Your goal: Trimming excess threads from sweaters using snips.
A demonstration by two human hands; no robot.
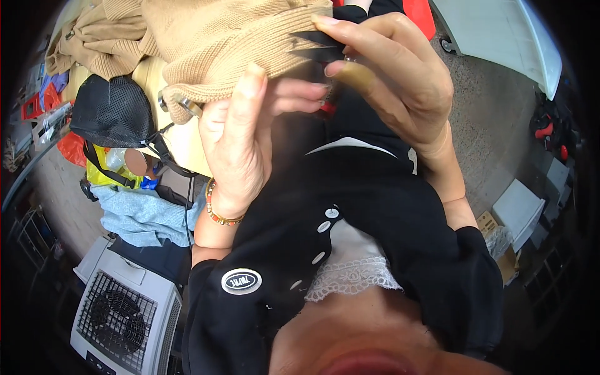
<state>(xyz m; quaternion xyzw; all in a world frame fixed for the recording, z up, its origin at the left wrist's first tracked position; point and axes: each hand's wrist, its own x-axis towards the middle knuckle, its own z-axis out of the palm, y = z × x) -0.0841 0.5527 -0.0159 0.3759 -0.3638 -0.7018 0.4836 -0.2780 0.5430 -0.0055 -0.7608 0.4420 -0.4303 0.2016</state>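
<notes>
A tan ribbed knit garment (212, 44) stretches across the top of the view, its edge raised off the table. My left hand (236, 134) is closed on that edge, thumb on top and fingers beneath. In my right hand (400, 78), between thumb and fingers, is a small dark pair of thread snips (312, 49). Its pointed blades face left, parted, against the ribbed edge. A yellowish cover (355, 76) wraps one of the right-hand digits. Part of the snips is hidden by the fingers.
Left of the garment, a black mesh bag (112, 111) lies on the pale table (150, 78). Below it are a yellow bag (103, 165) and light blue knitwear (144, 215). A grey fan unit (125, 312) stands lower left. White boxes (519, 209) sit at right.
</notes>
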